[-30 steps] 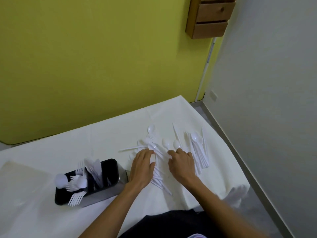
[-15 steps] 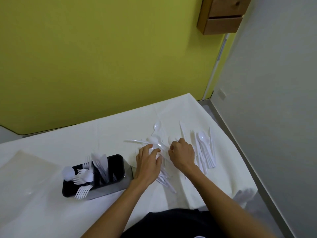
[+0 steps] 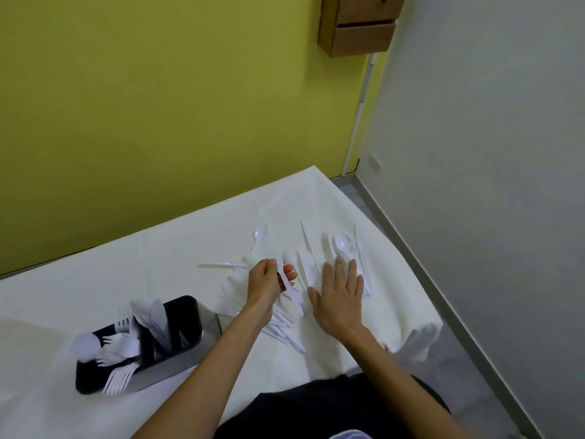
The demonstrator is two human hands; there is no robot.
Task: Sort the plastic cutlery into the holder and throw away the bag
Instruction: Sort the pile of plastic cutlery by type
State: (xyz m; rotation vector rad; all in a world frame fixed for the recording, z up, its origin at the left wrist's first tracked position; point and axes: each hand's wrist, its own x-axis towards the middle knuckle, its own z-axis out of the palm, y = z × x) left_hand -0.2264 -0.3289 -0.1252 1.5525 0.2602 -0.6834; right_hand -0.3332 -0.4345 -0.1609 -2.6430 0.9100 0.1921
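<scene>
The left hand (image 3: 267, 285) is just right of the holder (image 3: 177, 364). Its grip pinches one long white piece (image 3: 288, 285), maybe a knife, between thumb and fingers. I think this is to pull it free from the pile of plastic cutlery (image 3: 285, 331) on the tabletop (image 3: 126, 264). Farther from the holder, the right hand (image 3: 340, 299) lies flat with straight fingers and holds nothing. It is likely there to stop other pieces sliding. The holder already has forks (image 3: 122, 377) in it.
</scene>
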